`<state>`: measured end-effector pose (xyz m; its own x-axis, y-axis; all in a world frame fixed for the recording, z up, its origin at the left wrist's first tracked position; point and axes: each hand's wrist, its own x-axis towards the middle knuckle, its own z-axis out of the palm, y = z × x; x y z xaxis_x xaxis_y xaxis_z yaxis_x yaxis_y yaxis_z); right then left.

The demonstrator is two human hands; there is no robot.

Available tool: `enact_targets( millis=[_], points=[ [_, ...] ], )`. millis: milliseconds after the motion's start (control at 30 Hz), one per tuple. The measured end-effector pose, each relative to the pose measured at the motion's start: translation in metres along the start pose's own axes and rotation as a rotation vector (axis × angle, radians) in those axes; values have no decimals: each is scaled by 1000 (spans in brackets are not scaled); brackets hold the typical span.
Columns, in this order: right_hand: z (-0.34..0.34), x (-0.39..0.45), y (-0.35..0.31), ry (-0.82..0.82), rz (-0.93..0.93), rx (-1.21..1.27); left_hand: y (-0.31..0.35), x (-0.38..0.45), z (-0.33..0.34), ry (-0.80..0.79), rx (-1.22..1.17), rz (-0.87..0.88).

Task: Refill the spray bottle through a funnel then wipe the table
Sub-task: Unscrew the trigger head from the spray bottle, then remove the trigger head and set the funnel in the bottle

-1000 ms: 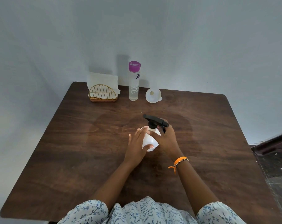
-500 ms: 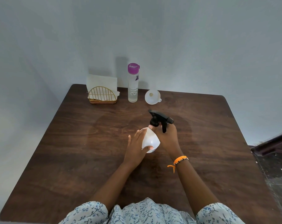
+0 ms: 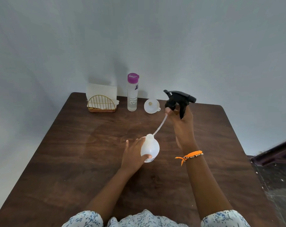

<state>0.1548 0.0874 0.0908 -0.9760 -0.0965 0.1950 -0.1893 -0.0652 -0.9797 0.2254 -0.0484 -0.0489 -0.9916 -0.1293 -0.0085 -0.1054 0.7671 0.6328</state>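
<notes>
Soft, even, dim light, seemingly from the front, casts faint shadows behind the water bottle (image 3: 132, 92) onto the wall (image 3: 155, 38); wide-angle bowing curves the table (image 3: 73, 161) edges, corners slightly blurred.

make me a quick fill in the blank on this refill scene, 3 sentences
1. The right hand lifts the black ____ off the spray bottle.
2. The left hand steadies the bottle on the ____.
3. The funnel lies beside the bottle with the ____ cap.

Missing words: trigger head; table; purple
</notes>
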Motion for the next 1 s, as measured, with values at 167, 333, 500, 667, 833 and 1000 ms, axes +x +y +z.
enact_targets(
  millis=[167,333,500,667,833,1000],
  points=[
    [-12,16,-20,53,-6,54,4,1,-4,10,25,-23],
    [-24,22,-32,130,9,110,5,2,-5,20,22,-56],
    [-39,23,-28,151,111,86,7,3,-4,20,1,-72],
    [-54,17,4,88,346,-49,5,4,-3,27,-38,-75],
    [-45,3,55,97,393,-368,11,0,-3,31,-25,-72],
    [-34,-2,92,-24,502,-551,10,0,-6,25,-39,-47]
  ],
)
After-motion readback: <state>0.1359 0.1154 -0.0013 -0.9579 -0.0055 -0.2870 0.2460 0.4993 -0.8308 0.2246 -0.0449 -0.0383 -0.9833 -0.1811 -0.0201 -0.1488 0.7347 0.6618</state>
